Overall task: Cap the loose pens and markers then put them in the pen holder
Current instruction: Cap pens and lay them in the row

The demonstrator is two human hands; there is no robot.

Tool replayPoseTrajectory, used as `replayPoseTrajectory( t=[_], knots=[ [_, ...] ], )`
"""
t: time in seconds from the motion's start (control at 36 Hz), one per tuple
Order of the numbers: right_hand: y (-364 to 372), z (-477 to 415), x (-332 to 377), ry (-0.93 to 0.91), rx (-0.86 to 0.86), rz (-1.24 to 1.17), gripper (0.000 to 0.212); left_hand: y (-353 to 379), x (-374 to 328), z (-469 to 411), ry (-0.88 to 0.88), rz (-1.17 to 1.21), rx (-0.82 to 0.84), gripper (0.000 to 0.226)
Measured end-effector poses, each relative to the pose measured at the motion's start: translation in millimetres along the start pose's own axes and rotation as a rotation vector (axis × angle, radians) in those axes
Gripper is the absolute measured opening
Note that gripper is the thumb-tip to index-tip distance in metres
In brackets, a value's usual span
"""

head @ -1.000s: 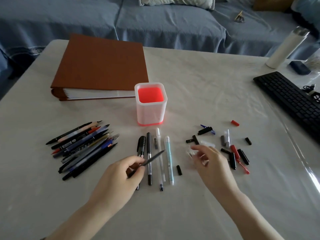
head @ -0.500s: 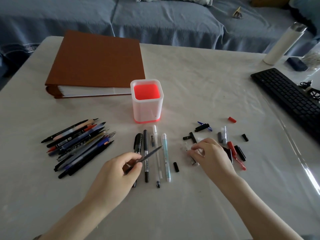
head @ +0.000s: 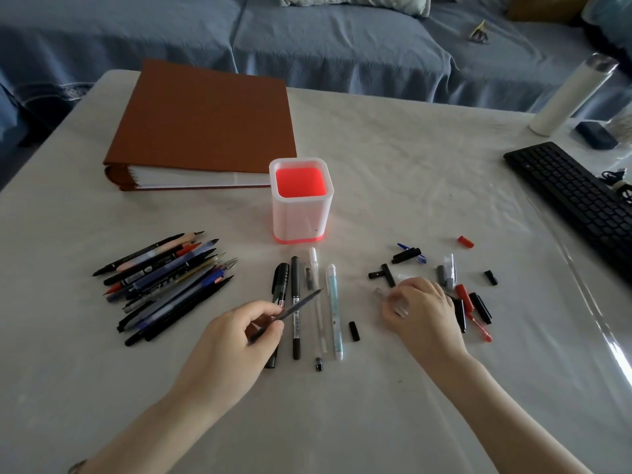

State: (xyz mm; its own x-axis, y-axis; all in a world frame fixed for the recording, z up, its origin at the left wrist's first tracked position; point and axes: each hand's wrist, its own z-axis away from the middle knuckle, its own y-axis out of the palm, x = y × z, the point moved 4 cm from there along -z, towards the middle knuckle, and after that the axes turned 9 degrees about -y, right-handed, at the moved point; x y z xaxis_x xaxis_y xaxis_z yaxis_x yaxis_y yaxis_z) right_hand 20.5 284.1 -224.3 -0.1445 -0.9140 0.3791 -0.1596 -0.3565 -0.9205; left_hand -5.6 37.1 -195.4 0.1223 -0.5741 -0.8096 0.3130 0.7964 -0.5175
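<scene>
Two hands at work: left hand (head: pixel 236 333) pinches a dark uncapped pen (head: pixel 301 305) between thumb and fingers, tip aimed toward one o'clock. Right hand (head: pixel 424 313) curls its fingers over a clear cap (head: pixel 398 307) among the scattered caps (head: pixel 472 302) at three o'clock on the tabletop (head: pixel 410 200). Capping step, I'd say; next, lift that cap onto the tip. Pen holder (head: pixel 301 200) waits empty at twelve o'clock.

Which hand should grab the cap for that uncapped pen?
Right. The right hand already rests on the pile of loose caps, fingers curled over a clear one. The left hand is busy pinching the grey pen, tip up, well away from the caps.
</scene>
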Motion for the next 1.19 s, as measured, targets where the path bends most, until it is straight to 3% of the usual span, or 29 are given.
replayPoseTrajectory(
  t=[0.17,0.25,0.47,0.75,0.89,1.0,1.19],
  knots=[
    [-16,-5,-6,0.161,-0.143,-0.440,0.002,3,-1,1,-0.019,0.046,0.016,0.011],
    [-20,-5,-5,0.213,-0.114,-0.571,0.008,5,-2,1,-0.031,0.059,0.035,0.012],
    [-32,0,28,0.094,0.060,-0.861,0.023,4,-8,4,0.009,0.095,0.066,0.025],
    [-31,7,53,-0.015,0.213,-0.859,0.025,4,-15,10,0.094,0.102,0.126,0.034],
    [-23,15,65,-0.083,0.284,-0.822,0.032,9,-21,11,0.236,-0.026,0.133,0.015],
    [-25,18,65,-0.125,0.249,-0.779,0.034,12,-24,11,0.245,-0.037,0.153,0.014],
    [-32,23,60,-0.263,0.298,-0.529,0.013,24,-22,7,0.179,-0.086,0.220,0.028]
  ],
)
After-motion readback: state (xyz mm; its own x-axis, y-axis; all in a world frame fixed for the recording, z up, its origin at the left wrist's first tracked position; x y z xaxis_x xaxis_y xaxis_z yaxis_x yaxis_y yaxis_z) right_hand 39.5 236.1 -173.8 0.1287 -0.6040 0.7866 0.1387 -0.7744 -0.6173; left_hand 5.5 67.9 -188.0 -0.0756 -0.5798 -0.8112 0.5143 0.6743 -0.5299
